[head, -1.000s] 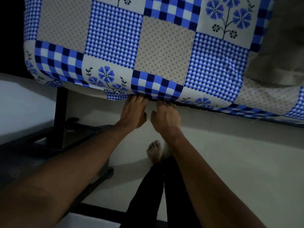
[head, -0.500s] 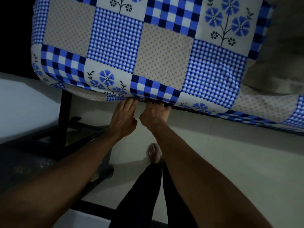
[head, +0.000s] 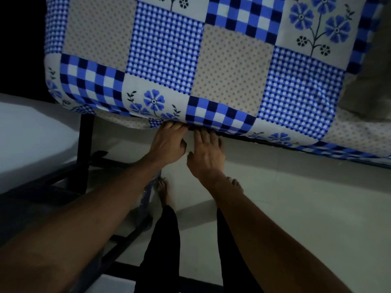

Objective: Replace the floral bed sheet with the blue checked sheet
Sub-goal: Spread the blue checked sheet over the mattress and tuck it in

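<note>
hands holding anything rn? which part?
Both the left hand and right hand have fingertips at the blue checked sheet's lower edge, under the mattress side. An actual grip cannot be told.

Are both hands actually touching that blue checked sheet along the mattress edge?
Touching. The head view shows the left hand and right hand with fingertips pressed under the lower edge of the blue checked sheet.
</note>
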`<state>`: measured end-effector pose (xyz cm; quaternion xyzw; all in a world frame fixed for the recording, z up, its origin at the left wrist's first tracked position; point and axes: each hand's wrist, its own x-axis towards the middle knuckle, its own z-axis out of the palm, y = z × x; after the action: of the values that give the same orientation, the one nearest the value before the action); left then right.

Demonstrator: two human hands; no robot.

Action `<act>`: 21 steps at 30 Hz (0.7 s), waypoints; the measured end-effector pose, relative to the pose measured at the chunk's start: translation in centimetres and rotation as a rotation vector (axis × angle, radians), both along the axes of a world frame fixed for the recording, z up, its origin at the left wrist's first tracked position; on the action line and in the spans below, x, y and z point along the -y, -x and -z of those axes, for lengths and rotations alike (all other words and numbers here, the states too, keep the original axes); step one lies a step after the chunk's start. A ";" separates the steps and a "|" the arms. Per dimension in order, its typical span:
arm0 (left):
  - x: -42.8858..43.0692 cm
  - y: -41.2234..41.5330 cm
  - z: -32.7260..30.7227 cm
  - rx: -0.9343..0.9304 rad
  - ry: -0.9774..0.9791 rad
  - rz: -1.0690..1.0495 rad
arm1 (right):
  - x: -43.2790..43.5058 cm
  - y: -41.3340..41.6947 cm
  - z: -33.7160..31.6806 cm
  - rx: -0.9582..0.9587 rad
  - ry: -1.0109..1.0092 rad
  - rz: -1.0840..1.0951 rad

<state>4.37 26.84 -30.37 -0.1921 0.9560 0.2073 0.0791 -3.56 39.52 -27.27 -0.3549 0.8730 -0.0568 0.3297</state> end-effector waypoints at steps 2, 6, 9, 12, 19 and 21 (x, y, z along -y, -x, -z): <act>0.4 -1.1 -0.2 -0.046 -0.072 0.027 | 0.7 -0.4 0.0 -0.049 -0.030 0.017; 0.2 -4.0 -0.9 -0.082 -0.064 0.041 | 4.3 -0.3 -1.4 -0.061 -0.149 0.161; 0.9 -5.2 -1.1 0.016 -0.060 0.043 | 7.2 0.1 -2.3 -0.010 -0.268 0.240; 2.4 -4.2 -1.3 0.099 0.041 0.075 | 8.2 -0.3 -2.5 0.057 -0.337 0.266; 4.1 -2.2 -0.4 0.138 0.057 0.040 | 5.7 -1.8 -2.3 -0.034 -0.135 0.263; 4.6 -2.2 -0.2 0.107 -0.003 0.043 | 5.9 -2.9 -2.3 -0.033 -0.015 0.179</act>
<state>6.55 22.23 -30.19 -0.1822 0.9539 0.1964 0.1349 -0.64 33.57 -24.95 -0.2740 0.9068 -0.0737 0.3117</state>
